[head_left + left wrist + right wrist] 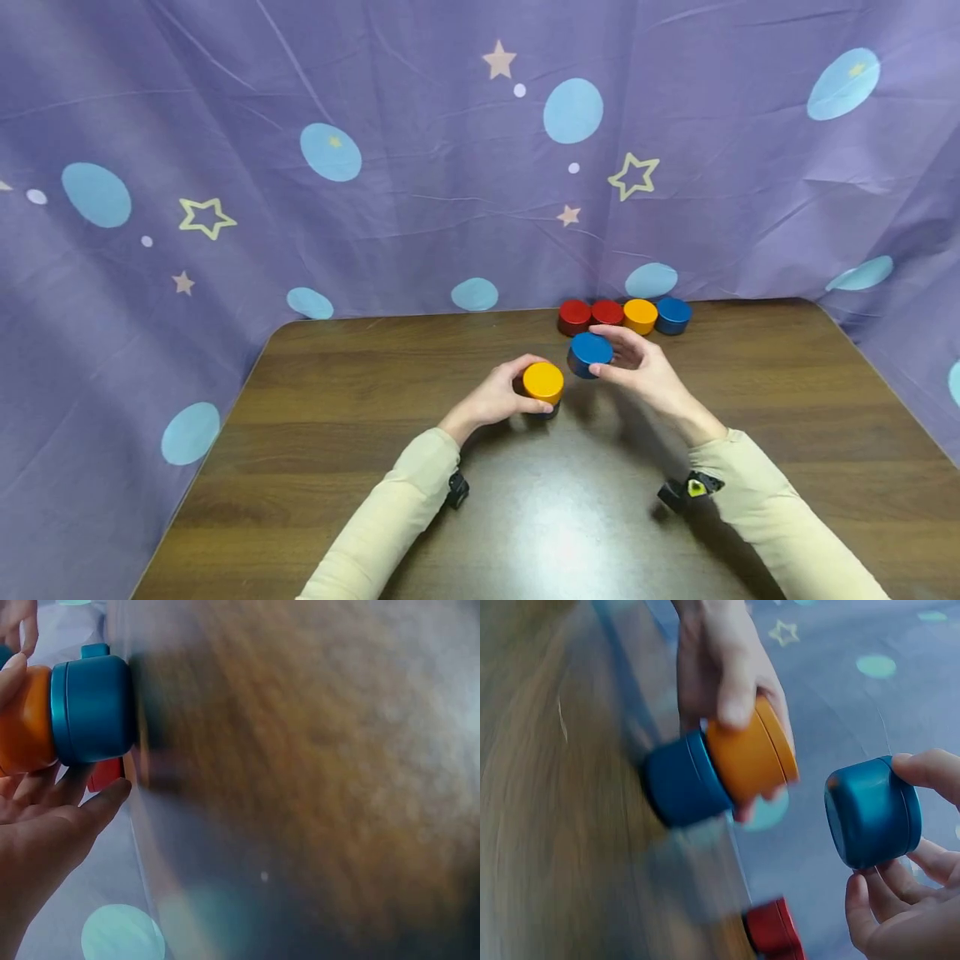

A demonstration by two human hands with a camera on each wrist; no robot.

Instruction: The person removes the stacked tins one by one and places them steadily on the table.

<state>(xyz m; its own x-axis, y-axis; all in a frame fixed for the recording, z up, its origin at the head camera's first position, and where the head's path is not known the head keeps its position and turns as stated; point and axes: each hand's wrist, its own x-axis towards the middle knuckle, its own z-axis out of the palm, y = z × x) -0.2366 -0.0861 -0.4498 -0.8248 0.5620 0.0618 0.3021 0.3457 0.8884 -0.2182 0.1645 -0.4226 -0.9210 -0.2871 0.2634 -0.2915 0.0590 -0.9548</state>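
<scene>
My left hand (495, 397) grips a small round yellow-orange tin (543, 382) by its sides, thumb at the front and fingers behind. Directly beneath it is a blue tin (96, 711), lid side against the orange one and base at the tabletop. To the right, my right hand (651, 373) pinches another blue tin (874, 814) between thumb and fingers. That tin is raised off the wooden table, lid upward, close beside the stacked pair and a little farther back in the head view.
Along the table's far edge stands a row: two red tins (574, 317), an orange tin (640, 317) and a blue tin (673, 317). A purple curtain (420, 208) with stars and dots hangs right behind the wooden table (337, 417).
</scene>
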